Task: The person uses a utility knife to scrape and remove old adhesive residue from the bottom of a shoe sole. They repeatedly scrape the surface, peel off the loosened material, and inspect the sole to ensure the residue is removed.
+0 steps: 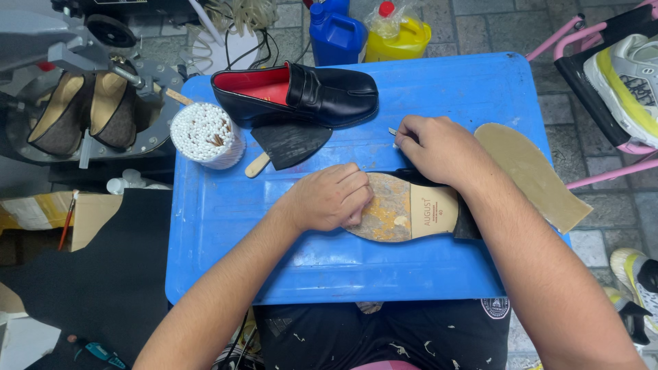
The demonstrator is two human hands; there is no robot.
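A black shoe lies sole-up (411,209) on the blue table (226,219); its tan sole is worn and patchy at the front. My left hand (330,199) presses down on the front of that sole with curled fingers. My right hand (439,147) rests on the shoe's far edge and pinches a small thin stick or tool (393,131). A second black loafer with red lining (295,94) stands upright at the back of the table.
A cup of cotton swabs (205,135), a black rubber piece (291,142) with a wooden stick (258,165), and a tan insole (531,175) lie on the table. Blue (336,31) and yellow jugs (397,34) stand behind. A machine holding shoes (82,109) is at left.
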